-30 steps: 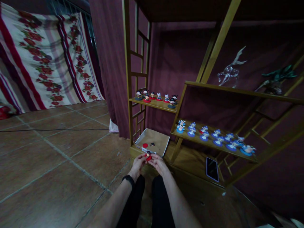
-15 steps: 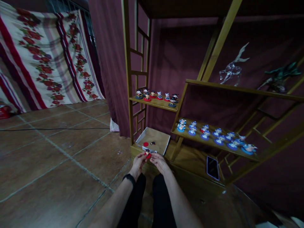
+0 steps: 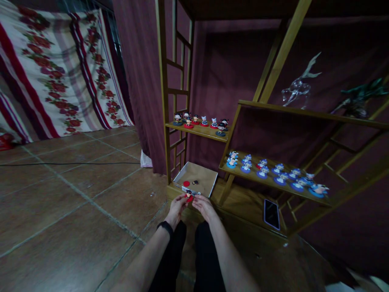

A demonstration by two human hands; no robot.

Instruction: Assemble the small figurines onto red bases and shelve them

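Observation:
Between my two hands is a small dark-haired figurine (image 3: 189,195) on a red base, held upright just in front of a shallow box. My left hand (image 3: 177,207) has its fingers closed on the left side of the base. From the other side, the fingertips of my right hand (image 3: 204,206) grip the same figurine. The open cardboard box (image 3: 208,177) stands on the bottom shelf. Inside it lie a red disc (image 3: 186,183) and a small dark piece (image 3: 195,182), too small to make out.
Several figurines stand on the upper left shelf (image 3: 202,129); several blue-and-white ones line the middle shelf (image 3: 232,170). A phone (image 3: 271,214) lies on the bottom shelf. Higher right are a clear deer-like ornament (image 3: 298,90) and a dark green ornament (image 3: 360,97). A cable (image 3: 91,164) crosses the tiled floor.
The view has shifted very slightly. Both hands keep their hold on the figurine, with almost no movement.

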